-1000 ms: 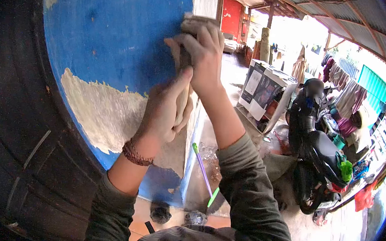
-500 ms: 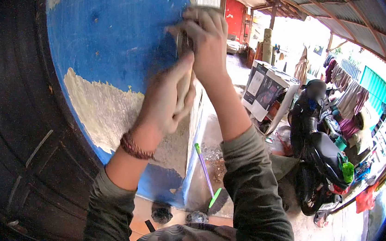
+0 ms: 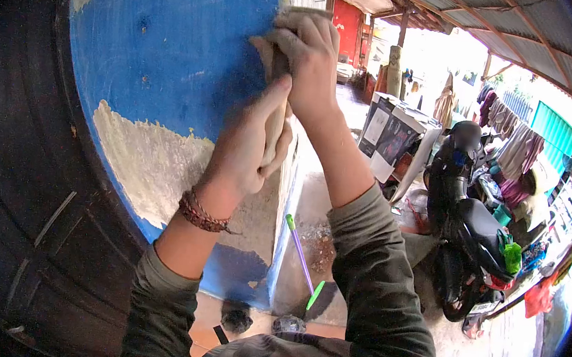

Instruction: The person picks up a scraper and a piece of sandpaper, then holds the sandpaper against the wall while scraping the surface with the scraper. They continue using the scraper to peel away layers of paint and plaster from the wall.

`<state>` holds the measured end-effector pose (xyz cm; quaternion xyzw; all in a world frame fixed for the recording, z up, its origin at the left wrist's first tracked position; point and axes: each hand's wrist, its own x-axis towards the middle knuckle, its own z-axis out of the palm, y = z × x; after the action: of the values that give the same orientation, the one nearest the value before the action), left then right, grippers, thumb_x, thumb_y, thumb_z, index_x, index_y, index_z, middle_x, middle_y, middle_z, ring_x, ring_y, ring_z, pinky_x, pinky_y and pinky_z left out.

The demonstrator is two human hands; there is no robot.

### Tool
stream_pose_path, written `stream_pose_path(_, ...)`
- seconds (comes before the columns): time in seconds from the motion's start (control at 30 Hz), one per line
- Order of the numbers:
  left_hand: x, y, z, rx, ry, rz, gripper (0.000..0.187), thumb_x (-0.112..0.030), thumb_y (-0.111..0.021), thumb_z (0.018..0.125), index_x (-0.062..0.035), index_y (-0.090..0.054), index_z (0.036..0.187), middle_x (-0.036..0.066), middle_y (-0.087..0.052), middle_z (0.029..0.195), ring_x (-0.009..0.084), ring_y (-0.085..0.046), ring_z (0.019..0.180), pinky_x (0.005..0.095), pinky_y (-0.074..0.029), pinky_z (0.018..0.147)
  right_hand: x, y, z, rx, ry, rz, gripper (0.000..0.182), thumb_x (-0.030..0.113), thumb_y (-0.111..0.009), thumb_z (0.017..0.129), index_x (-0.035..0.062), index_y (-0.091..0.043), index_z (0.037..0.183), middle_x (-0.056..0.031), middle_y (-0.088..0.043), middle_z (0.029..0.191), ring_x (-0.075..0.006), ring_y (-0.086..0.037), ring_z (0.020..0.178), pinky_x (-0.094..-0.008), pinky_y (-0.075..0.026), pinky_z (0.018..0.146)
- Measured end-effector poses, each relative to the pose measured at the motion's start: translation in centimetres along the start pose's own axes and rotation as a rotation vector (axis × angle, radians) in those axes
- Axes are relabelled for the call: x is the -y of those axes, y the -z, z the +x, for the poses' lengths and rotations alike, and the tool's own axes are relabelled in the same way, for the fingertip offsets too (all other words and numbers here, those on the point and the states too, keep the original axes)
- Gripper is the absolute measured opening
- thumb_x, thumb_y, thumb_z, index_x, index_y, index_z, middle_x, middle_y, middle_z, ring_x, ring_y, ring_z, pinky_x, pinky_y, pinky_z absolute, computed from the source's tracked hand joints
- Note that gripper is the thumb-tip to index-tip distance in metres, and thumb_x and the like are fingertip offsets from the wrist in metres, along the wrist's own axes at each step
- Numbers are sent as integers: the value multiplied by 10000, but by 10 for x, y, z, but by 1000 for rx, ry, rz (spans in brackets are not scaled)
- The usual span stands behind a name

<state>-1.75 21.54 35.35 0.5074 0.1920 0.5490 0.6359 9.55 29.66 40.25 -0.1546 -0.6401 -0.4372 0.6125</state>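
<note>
A blue wall [image 3: 167, 50] with peeling paint and bare grey patches stands in front of me. High at its right edge my right hand [image 3: 306, 56] is wrapped round a flat, greyish block [image 3: 280, 61] that lies against the wall. My left hand [image 3: 256, 131] is just below, its fingers closed round something long and pale [image 3: 274, 132] that reaches up to the block. Whether these are one object, I cannot make out. A braided bracelet [image 3: 201, 213] circles my left wrist.
Dark door [image 3: 20, 153] on the left. A purple-handled broom [image 3: 302, 259] leans low by the wall corner. To the right are a boxed stack [image 3: 390, 137], a parked black motorbike [image 3: 477, 231] and hanging clothes [image 3: 516, 145].
Both hands keep nearly the same place and hold at the wall edge. The view has shifted very slightly.
</note>
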Motion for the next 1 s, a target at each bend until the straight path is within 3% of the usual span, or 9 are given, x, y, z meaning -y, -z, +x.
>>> stream_pose_path(0.3, -13, -8, 5, -105, -27, 5, 322, -413, -552, 917, -152, -491, 740, -14, -434, 473, 79, -299, 279, 218, -213, 269, -2, -8, 7, -54, -8, -8, 162, 233, -685, 738, 76, -667, 776, -68, -603, 944, -294, -532, 981, -415, -393, 897)
stream_pose_path(0.33, -21, -6, 5, 18, -49, 55, 324, -424, -565, 907, -160, -487, 738, -22, -434, 478, 73, -310, 287, 215, -207, 266, -5, -8, 14, -42, -12, -18, 163, 233, -689, 734, 77, -669, 778, -65, -605, 952, -289, -533, 989, -414, -394, 897)
stream_pose_path(0.47, -10, -4, 2, -51, -18, 7, 314, -417, -563, 910, -154, -484, 759, -12, -436, 484, 71, -304, 287, 213, -197, 259, -2, -7, 1, -41, 1, -44, 159, 242, -691, 732, 87, -674, 764, -58, -609, 921, -273, -536, 962, -403, -397, 878)
stream_pose_path(0.7, -27, -12, 6, 87, -81, 58, 300, -412, -563, 911, -177, -479, 746, -10, -440, 487, 79, -306, 275, 218, -189, 247, -12, -9, 26, -78, 23, 12, 176, 270, -699, 732, 96, -680, 749, -57, -610, 897, -282, -531, 935, -407, -392, 842)
stream_pose_path(0.8, -15, -9, 4, 7, -23, 35, 298, -400, -546, 923, -140, -485, 792, 0, -443, 489, 83, -284, 269, 221, -188, 246, -11, -8, 12, -49, 38, -4, 191, 284, -696, 738, 95, -687, 765, -68, -611, 891, -289, -525, 907, -407, -389, 835)
stream_pose_path(0.87, -17, -8, 9, 62, -41, 36, 296, -395, -549, 922, -140, -485, 787, 1, -446, 491, 87, -284, 268, 219, -195, 248, -15, -11, 17, -92, 62, -22, 191, 249, -766, 695, 89, -702, 776, -47, -646, 923, -254, -568, 910, -374, -411, 834)
stream_pose_path(1.0, -37, -14, 19, 111, -112, 29, 271, -387, -551, 921, -188, -469, 757, -7, -441, 482, 92, -304, 273, 216, -199, 251, -22, -17, 43, -122, 78, -60, 170, 256, -774, 690, 119, -705, 762, -28, -651, 908, -234, -576, 927, -371, -417, 827)
